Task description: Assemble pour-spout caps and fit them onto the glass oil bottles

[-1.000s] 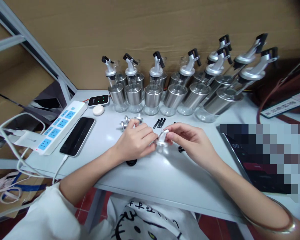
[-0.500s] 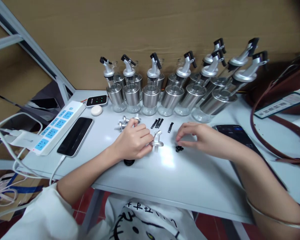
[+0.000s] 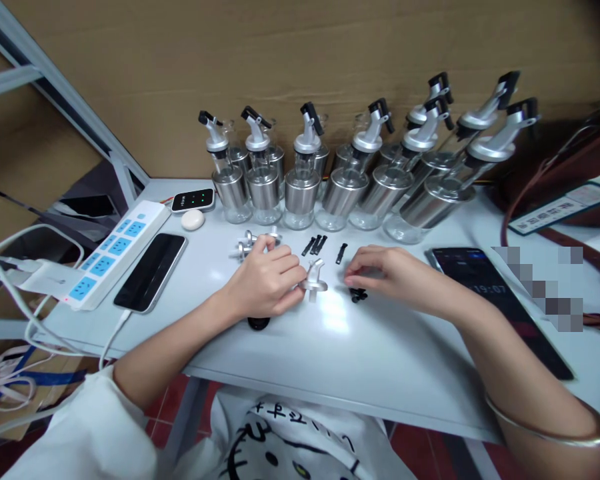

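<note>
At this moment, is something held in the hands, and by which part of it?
The left hand holds a spout by its disc's edge; whether the right hand holds anything cannot be told.

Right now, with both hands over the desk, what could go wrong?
1. The small black parts lie loose beside the fingertips of the right hand; a brush could scatter them.
2. The left hand seems to hold the silver pourer spout by one edge, so it might tip or slip.
3. A black round piece sits beneath the left wrist; the forearm could nudge it toward the front of the desk.
</note>
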